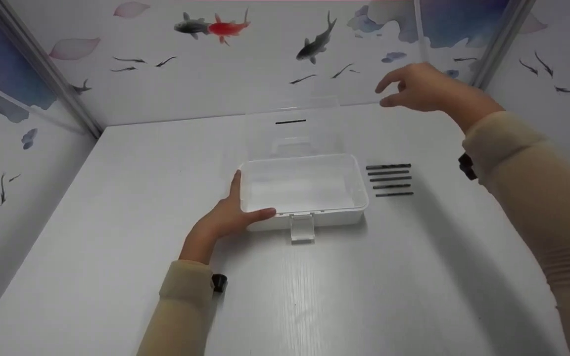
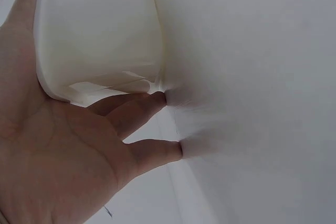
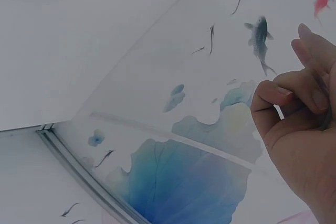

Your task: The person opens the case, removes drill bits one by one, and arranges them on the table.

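A translucent white plastic box (image 1: pixel 305 218) stands on the table with its lid (image 1: pixel 327 143) swung back behind it and its front latch (image 1: pixel 302 230) hanging down. My left hand (image 1: pixel 228 215) spans the box's left end, the thumb straight along the front rim. Its palm meets the box end in the left wrist view, and fingertips (image 2: pixel 173 150) touch the tabletop. Right of the box, several dark drill bits (image 1: pixel 390 180) lie in a row. Another thin dark bit (image 1: pixel 290 121) shows behind it, in the lid's area. My right hand (image 1: pixel 421 88) hovers beyond the row, fingers loosely bent, nothing visibly held.
The white tabletop (image 1: pixel 117 222) meets a back wall panel (image 1: pixel 265 74) printed with fish. Side panels (image 1: pixel 562 113) rise at left and right, joined by metal corner posts (image 1: pixel 505 42). My right sleeve (image 1: pixel 527 198) reaches over the table's right part.
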{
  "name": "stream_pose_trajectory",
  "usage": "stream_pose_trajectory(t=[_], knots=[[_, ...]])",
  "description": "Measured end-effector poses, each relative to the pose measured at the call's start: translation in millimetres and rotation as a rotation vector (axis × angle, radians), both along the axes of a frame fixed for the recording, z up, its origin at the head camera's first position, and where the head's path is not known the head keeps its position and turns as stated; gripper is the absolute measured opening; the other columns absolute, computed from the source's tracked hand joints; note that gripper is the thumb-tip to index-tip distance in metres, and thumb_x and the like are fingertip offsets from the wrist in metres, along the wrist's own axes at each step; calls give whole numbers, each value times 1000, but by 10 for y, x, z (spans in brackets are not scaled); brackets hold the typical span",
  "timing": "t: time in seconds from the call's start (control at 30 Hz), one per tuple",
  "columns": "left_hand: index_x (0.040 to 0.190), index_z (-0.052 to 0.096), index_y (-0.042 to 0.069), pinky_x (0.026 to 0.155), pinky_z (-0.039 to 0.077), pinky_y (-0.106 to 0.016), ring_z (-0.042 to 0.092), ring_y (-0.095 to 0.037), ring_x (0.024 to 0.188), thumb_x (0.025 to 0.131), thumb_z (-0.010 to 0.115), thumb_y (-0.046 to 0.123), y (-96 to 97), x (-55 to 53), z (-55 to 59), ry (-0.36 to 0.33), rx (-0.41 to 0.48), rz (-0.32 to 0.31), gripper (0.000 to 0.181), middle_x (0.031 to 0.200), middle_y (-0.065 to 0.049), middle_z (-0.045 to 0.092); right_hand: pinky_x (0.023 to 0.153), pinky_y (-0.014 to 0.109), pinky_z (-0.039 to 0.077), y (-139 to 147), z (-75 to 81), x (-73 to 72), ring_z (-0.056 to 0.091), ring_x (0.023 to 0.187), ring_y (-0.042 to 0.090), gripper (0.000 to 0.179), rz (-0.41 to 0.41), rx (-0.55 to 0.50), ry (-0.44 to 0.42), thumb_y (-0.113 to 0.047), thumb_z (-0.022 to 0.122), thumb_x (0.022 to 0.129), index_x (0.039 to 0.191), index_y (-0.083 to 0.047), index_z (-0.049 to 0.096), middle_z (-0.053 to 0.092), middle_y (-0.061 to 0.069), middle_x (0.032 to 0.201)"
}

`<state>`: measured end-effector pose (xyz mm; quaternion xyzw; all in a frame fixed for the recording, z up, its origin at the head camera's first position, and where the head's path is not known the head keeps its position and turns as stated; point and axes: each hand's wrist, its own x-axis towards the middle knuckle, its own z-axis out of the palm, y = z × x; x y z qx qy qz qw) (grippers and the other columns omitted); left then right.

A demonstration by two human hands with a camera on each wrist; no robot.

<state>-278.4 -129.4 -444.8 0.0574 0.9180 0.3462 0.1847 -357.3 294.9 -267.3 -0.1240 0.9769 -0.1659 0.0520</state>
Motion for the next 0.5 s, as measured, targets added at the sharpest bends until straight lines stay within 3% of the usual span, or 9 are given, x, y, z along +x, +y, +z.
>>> stream_pose_trajectory(t=[0.27, 0.5], knots=[[169, -22, 29, 131, 27, -59, 25, -39, 164, 76, 76, 84, 10, 2, 2, 6, 9, 0, 146, 179, -19, 12, 117, 67, 42, -440, 237, -264, 48, 145, 52, 49, 19, 24, 0, -31, 63, 108, 154, -12, 57, 49, 30, 158], [169, -23, 30, 131, 25, -60, 22, -39, 165, 75, 76, 86, 1, 4, -1, -15, 11, 5, 147, 181, -16, 8, 121, 63, 41, -855, 160, -483, 49, 147, 47, 48, 57, 22, -40, -29, 65, 107, 152, -13, 60, 50, 23, 162]])
